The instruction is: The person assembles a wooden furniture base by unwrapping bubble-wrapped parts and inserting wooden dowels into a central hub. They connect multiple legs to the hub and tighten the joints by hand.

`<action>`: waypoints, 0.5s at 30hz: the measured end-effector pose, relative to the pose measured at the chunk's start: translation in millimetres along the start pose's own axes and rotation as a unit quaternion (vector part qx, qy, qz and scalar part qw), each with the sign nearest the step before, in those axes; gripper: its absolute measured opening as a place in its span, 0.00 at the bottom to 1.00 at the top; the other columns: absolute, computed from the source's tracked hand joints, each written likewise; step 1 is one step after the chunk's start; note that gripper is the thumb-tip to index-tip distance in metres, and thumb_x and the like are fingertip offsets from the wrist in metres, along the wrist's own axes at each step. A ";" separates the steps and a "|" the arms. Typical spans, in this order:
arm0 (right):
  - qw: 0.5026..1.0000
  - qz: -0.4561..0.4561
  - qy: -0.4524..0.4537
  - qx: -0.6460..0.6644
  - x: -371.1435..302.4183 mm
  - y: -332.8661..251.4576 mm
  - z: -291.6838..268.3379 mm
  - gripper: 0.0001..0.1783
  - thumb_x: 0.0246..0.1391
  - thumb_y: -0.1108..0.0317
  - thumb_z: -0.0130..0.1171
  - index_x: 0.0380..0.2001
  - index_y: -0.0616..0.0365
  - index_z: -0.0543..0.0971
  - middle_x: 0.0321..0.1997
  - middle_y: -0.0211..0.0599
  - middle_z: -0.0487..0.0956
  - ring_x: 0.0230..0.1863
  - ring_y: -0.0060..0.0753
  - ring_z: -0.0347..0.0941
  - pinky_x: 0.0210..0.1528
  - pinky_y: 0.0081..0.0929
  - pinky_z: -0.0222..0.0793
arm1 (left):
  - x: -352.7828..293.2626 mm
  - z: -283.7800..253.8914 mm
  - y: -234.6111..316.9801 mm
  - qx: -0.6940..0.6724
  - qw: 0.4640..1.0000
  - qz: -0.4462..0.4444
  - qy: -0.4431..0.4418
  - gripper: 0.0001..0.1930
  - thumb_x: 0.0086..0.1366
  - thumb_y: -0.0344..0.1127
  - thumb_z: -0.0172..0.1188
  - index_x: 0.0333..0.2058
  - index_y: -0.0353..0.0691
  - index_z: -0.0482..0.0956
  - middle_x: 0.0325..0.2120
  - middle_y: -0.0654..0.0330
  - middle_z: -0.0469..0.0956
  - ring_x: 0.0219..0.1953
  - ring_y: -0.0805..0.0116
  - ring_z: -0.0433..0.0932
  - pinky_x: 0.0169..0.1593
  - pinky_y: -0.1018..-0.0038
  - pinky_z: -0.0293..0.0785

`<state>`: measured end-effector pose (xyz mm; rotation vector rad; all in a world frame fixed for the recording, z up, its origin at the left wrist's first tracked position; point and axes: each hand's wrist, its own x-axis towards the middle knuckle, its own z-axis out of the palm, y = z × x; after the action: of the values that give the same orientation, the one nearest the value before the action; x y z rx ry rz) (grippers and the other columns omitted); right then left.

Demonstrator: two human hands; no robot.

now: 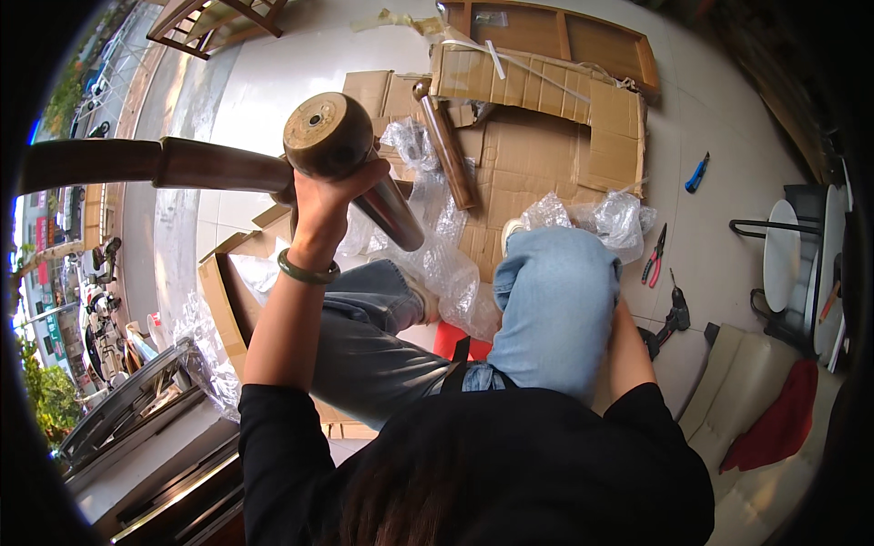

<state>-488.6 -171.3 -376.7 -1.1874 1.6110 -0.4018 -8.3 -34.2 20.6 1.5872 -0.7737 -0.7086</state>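
Note:
My left hand (332,196), a green bangle on its wrist, is closed round a dark brown wooden post (393,217). The post has a round ball end (330,136) with a flat, paler face and a small hole in its middle. From beside the hand a long, jointed, dark wooden rail (209,166) runs off to the left edge; the hand hides whether the two are joined. My right forearm (631,350) goes down beside my right knee, which hides the hand. A similar ball-ended wooden post (446,150) lies on the cardboard ahead.
Cardboard (528,150) and bubble wrap (442,241) cover the floor ahead, before a wooden frame (601,45). To the right lie a blue-handled cutter (698,173), red-handled pliers (653,261) and a power drill (675,316). Farther right is a beige padded seat (746,378) with red cloth (774,423).

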 end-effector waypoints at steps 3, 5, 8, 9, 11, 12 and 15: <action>0.929 -0.119 0.177 -0.304 -31.6 72.4 45.1 0.32 0.57 0.42 0.44 0.51 0.58 0.74 0.49 0.48 0.77 0.51 0.51 0.72 0.51 0.42 0.67 | -1.9 1.8 -8.2 -0.079 0.997 -0.009 -0.009 0.26 0.41 0.25 0.71 0.43 0.37 0.76 0.36 0.61 0.78 0.39 0.70 0.77 0.45 0.72 0.74; 0.895 -0.127 0.175 -0.391 -45.5 60.5 67.2 0.32 0.57 0.42 0.44 0.53 0.57 0.73 0.51 0.50 0.76 0.53 0.54 0.72 0.52 0.45 0.67 | -2.5 3.8 -13.2 -0.053 0.998 -0.005 -0.022 0.29 0.42 0.27 0.70 0.47 0.38 0.74 0.37 0.59 0.78 0.43 0.66 0.77 0.50 0.68 0.73; 0.927 -0.022 0.007 -0.375 -47.5 -0.2 60.8 0.25 0.55 0.50 0.53 0.48 0.57 0.75 0.47 0.52 0.78 0.49 0.57 0.73 0.48 0.50 0.68 | -4.0 5.1 -19.8 -0.033 0.999 -0.013 -0.033 0.30 0.42 0.28 0.71 0.48 0.38 0.74 0.39 0.58 0.79 0.45 0.63 0.78 0.53 0.66 0.73; 0.930 -0.017 -0.022 -0.366 -44.9 -21.7 60.1 0.23 0.54 0.52 0.55 0.46 0.58 0.76 0.46 0.53 0.78 0.48 0.58 0.74 0.47 0.51 0.68 | -4.5 4.7 -21.7 -0.021 0.999 -0.014 -0.038 0.30 0.42 0.28 0.71 0.47 0.39 0.74 0.39 0.58 0.78 0.45 0.63 0.78 0.53 0.66 0.73; 0.936 -0.036 -0.053 -0.347 -36.6 -59.5 57.5 0.21 0.51 0.56 0.59 0.44 0.58 0.76 0.43 0.54 0.79 0.45 0.59 0.75 0.46 0.52 0.69 | -5.2 2.8 -24.7 -0.029 0.998 -0.027 -0.044 0.30 0.41 0.28 0.72 0.47 0.38 0.74 0.40 0.58 0.78 0.45 0.62 0.77 0.53 0.66 0.72; 0.938 -0.062 -0.055 -0.337 -31.4 -76.0 58.2 0.21 0.50 0.57 0.61 0.43 0.59 0.76 0.41 0.55 0.79 0.43 0.60 0.75 0.45 0.52 0.69 | -5.3 1.6 -25.9 -0.023 0.999 -0.028 -0.039 0.30 0.40 0.27 0.72 0.47 0.38 0.74 0.40 0.58 0.78 0.46 0.62 0.77 0.54 0.66 0.72; 0.942 -0.115 0.078 -0.307 -20.4 -119.9 76.7 0.29 0.49 0.61 0.62 0.53 0.58 0.70 0.49 0.58 0.74 0.52 0.57 0.69 0.55 0.45 0.65 | -5.5 -1.4 -27.2 -0.016 0.999 -0.035 -0.031 0.31 0.39 0.27 0.72 0.47 0.39 0.74 0.40 0.58 0.78 0.47 0.62 0.76 0.56 0.65 0.70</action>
<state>-363.8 -185.8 -307.0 -1.8649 1.8028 -0.1362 -7.8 -26.0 -6.0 1.5761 -0.7505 -0.8211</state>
